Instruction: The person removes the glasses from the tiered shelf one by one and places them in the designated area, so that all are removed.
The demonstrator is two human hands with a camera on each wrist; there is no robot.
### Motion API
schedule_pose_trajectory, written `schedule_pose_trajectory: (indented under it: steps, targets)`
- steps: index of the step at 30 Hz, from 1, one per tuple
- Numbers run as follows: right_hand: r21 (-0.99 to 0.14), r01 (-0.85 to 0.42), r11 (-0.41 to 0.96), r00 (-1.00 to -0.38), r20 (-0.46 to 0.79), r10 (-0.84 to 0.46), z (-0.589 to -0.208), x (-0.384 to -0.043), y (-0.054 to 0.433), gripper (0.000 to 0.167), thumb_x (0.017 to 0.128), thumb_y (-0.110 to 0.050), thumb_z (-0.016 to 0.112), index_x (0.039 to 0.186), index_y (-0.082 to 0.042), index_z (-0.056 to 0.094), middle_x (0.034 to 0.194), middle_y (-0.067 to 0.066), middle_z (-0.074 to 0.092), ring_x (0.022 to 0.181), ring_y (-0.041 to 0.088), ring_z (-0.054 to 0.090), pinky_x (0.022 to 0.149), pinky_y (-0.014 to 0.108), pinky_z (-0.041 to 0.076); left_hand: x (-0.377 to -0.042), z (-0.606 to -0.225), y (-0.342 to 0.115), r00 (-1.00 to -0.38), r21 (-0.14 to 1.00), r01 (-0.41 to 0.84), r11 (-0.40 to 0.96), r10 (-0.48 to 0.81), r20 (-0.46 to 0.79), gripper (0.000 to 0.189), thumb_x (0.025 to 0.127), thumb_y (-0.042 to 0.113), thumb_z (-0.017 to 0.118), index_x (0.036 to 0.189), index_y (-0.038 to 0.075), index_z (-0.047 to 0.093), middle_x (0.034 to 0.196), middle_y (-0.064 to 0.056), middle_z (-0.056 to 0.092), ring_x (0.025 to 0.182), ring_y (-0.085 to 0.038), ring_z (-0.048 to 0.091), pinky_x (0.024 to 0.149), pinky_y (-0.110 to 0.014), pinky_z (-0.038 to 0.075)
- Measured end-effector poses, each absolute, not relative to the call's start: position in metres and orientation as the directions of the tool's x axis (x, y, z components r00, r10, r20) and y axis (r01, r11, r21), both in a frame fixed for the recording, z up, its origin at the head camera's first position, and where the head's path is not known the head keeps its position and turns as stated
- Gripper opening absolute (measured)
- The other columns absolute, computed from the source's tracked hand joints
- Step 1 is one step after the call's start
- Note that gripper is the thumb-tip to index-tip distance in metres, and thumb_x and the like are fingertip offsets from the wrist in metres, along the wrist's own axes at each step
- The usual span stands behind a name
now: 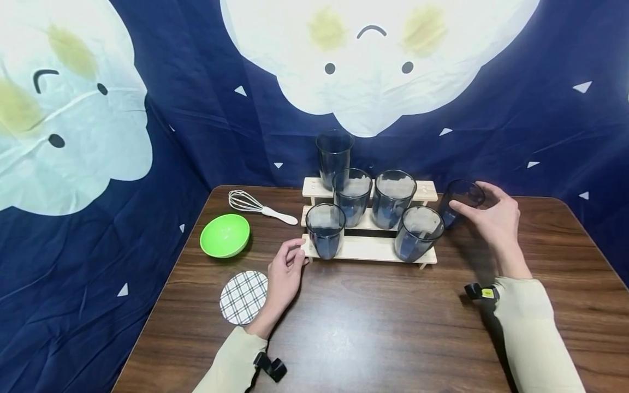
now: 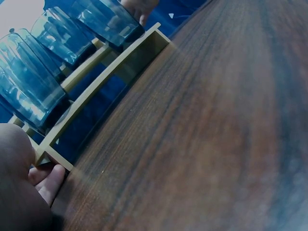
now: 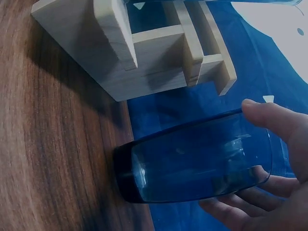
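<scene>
My right hand grips a clear blue drinking glass near its rim, thumb on one side and fingers on the other. This glass is upright beside the right end of a three-tier wooden rack. At the rack's lower left end, my left hand holds the bottom tier's corner; part of its fingers is hidden behind the wood. On the bottom tier stand a glass at the left and another at the right. Two glasses share the middle tier, and one glass stands on the top tier's left.
Left of the rack lie a white-handled whisk, a bright green bowl and a round checked coaster. The brown wooden table backs onto a dark blue cloth with cloud faces.
</scene>
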State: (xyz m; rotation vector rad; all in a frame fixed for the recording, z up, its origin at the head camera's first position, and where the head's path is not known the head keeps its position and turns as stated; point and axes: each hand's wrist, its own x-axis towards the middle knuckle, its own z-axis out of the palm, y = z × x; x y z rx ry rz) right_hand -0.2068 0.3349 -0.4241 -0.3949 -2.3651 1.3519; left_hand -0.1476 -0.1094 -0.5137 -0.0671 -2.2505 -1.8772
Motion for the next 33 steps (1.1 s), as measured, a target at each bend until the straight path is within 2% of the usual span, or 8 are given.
schedule_pose_trajectory:
  steps: [4,10,17,26,33]
  targets:
    - [-0.862,0.057,0.503,-0.885,0.189,0.425,-0.4239,-0.2060,0.3354,0.078,0.086,-0.023,0.097,0.154,-0.006,0.064,0.117,-0.008,0.072,0.091,-0.009,0.064,0.079,0.003,0.050,-0.1469,-0.5113,-0.1077,-0.981,0.974,0.140,0.181,-0.106,0.160,0.024,0.111,0.001,0.063,0.135,0.000,0.070,0.115,-0.024,0.081,0.100,-0.040,0.082,0.094,-0.028,0.068]
    - [-0.852,0.061,0.520,-0.886,0.194,0.422,-0.4236,-0.2052,0.3358,0.077,0.088,-0.025,0.096,0.154,-0.005,0.064,0.128,0.006,0.073,0.092,-0.009,0.062,0.078,0.004,0.049,-0.1474,-0.5121,-0.1070,-0.980,0.973,0.145,0.179,-0.108,0.166,0.024,0.112,0.001,0.063,0.135,0.000,0.070,0.113,-0.023,0.082,0.100,-0.039,0.082,0.094,-0.028,0.068]
    - [-0.855,0.060,0.514,-0.903,0.174,0.394,-0.4224,-0.2027,0.3379,0.079,0.090,-0.025,0.095,0.158,-0.004,0.058,0.132,0.005,0.069,0.098,-0.008,0.060,0.082,0.004,0.048,-0.1492,-0.5121,-0.1057,-0.981,0.973,0.142,0.183,-0.102,0.163,0.024,0.111,0.000,0.063,0.134,0.001,0.070,0.113,-0.023,0.082,0.100,-0.039,0.082,0.094,-0.032,0.069]
    - [-0.842,0.025,0.540,-0.927,0.182,0.327,-0.4276,-0.2045,0.3409,0.082,0.095,-0.022,0.090,0.164,-0.002,0.050,0.149,0.023,0.062,0.099,-0.011,0.058,0.082,-0.001,0.046,-0.1512,-0.5125,-0.1072,-0.983,0.974,0.136,0.182,-0.100,0.156,0.024,0.111,0.002,0.064,0.135,0.001,0.070,0.112,-0.022,0.082,0.100,-0.038,0.082,0.095,-0.032,0.068]
    - [-0.849,0.022,0.528,-0.940,0.162,0.299,-0.4255,-0.2056,0.3390,0.090,0.096,-0.022,0.089,0.170,-0.004,0.040,0.156,0.027,0.059,0.110,-0.005,0.058,0.089,0.000,0.046,-0.1494,-0.5132,-0.1085,-0.981,0.978,0.146,0.149,-0.103,0.162,0.024,0.111,0.001,0.064,0.135,-0.002,0.069,0.116,-0.026,0.081,0.101,-0.041,0.082,0.094,-0.031,0.068]
